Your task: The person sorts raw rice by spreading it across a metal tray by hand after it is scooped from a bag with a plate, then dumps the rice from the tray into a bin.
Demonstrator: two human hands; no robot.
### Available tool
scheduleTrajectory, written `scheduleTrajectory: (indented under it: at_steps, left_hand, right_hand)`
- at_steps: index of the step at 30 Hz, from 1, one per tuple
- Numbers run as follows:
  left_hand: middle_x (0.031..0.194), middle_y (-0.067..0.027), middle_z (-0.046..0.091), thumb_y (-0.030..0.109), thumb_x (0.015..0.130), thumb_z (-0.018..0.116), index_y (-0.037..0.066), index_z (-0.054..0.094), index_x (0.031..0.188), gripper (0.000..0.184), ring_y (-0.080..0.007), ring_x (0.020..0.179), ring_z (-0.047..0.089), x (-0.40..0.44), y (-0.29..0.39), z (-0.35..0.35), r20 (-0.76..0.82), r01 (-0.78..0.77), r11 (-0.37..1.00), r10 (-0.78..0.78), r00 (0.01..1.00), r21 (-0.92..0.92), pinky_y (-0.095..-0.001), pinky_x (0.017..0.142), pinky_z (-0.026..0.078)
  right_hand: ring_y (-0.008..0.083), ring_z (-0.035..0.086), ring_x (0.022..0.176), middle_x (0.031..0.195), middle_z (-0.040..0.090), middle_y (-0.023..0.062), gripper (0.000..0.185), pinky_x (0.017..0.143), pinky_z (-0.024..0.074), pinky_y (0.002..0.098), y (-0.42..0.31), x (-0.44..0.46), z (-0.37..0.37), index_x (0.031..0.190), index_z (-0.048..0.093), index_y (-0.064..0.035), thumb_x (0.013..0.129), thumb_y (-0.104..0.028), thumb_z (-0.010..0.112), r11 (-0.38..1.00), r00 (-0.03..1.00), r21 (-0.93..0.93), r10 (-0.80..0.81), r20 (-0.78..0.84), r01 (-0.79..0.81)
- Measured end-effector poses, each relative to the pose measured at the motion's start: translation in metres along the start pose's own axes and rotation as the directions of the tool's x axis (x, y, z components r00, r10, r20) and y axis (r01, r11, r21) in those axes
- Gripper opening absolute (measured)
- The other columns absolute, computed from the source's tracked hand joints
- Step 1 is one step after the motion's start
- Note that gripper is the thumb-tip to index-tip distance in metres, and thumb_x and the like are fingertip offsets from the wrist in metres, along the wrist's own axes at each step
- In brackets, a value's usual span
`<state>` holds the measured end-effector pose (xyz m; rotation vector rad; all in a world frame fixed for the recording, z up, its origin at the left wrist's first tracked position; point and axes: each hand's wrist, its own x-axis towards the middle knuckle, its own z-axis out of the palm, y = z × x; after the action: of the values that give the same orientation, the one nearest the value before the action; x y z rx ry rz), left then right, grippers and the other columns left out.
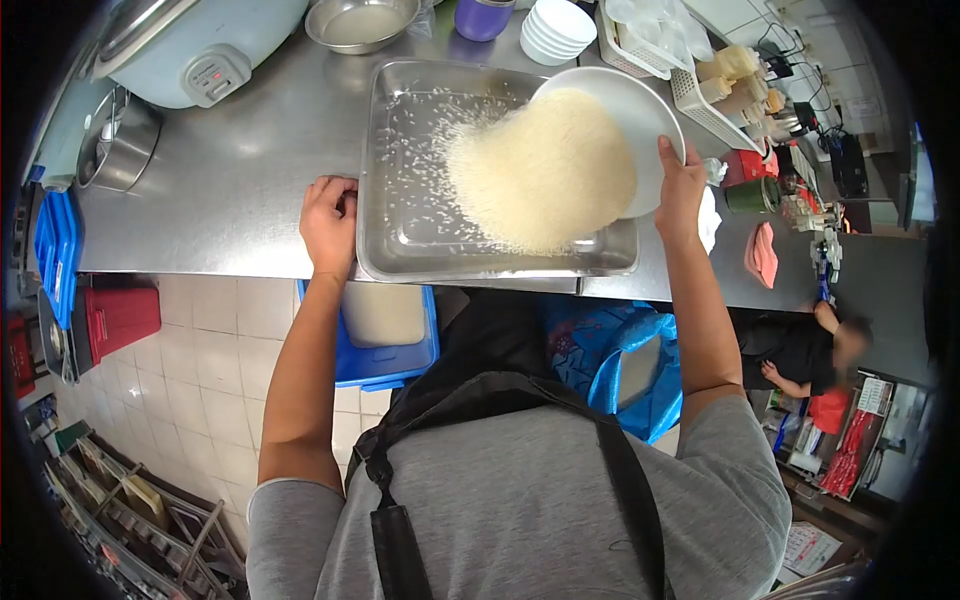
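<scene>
Right by our legs, under the counter (240, 190), there's a blue tub (390, 377) w/ pale stuff in it & a blue bag (585, 345) w/ a print, no words we can read. Up on the counter, our L hand (328, 222) rests by the tray's L side, fingers loosely curled; can't tell if it's got hold of the rim. Our R hand (680, 190) is closed on the rim of a white bowl (648, 115), thumb inside, bowl tipped over the R half of the metal tray (405, 225). The rice (540, 170) is partly in the bowl & partly in the tray, w/ loose grains out toward the L. Step in hand's prob. mid-pour; next move calls for more tilt to empty the bowl, then a spread twd the bare L end. Past the tray: purple cup (484, 18), stacked bowls (557, 32), metal bowl (355, 28). Rice cooker (150, 65) far L has a front label (213, 72), too small to read. Way off R, past a person in a dark top (800, 350), a posted sheet (875, 395) has print, illegible from here; no brand we can make out.
</scene>
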<state>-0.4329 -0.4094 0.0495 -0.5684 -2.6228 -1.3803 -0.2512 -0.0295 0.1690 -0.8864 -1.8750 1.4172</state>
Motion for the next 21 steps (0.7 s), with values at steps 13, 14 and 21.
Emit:
scheduleTrajectory:
  at_steps: [13, 14, 21]
  left_hand:
    - [0.088, -0.0034, 0.062, 0.000, 0.080, 0.063, 0.008, 0.069, 0.088, 0.013, -0.0221, 0.082, 0.058, -0.001, 0.001, -0.001, -0.003, 0.008, 1.000, -0.008, 1.000, -0.014, -0.0332, 0.068, 0.048]
    - [0.088, -0.0034, 0.062, 0.000, 0.080, 0.063, 0.008, 0.069, 0.088, 0.013, -0.0222, 0.083, 0.058, -0.001, 0.000, 0.000, -0.013, -0.010, 1.000, 0.010, 1.000, -0.008, -0.0332, 0.068, 0.048]
    - [0.089, -0.0053, 0.063, -0.002, 0.079, 0.063, 0.007, 0.069, 0.090, 0.015, -0.0236, 0.085, 0.059, 0.000, -0.007, -0.001, -0.028, -0.037, 0.999, 0.036, 0.999, -0.021, -0.0335, 0.071, 0.049]
  right_hand:
    - [0.0324, 0.067, 0.102, 0.108, 0.068, 0.0227, 0.029, 0.090, 0.0532, 0.0443, -0.122, -0.040, 0.021, 0.114, 0.063, 0.0082, 0.085, 0.012, 0.063, 0.150, 0.182, -0.304, -0.980, 0.082, 0.941]
    - [0.0295, 0.066, 0.105, 0.110, 0.069, 0.0190, 0.030, 0.093, 0.0514, 0.0405, -0.117, -0.036, 0.019, 0.114, 0.063, 0.0072, 0.085, 0.013, 0.061, 0.186, 0.233, -0.291, -0.963, 0.136, 0.939]
    - [0.0139, 0.064, 0.096, 0.105, 0.070, 0.0073, 0.028, 0.087, 0.0484, 0.0267, -0.054, -0.043, 0.034, 0.114, 0.067, -0.0001, 0.089, 0.008, 0.057, 0.762, 0.781, -0.244, -0.624, -0.028, 0.600]
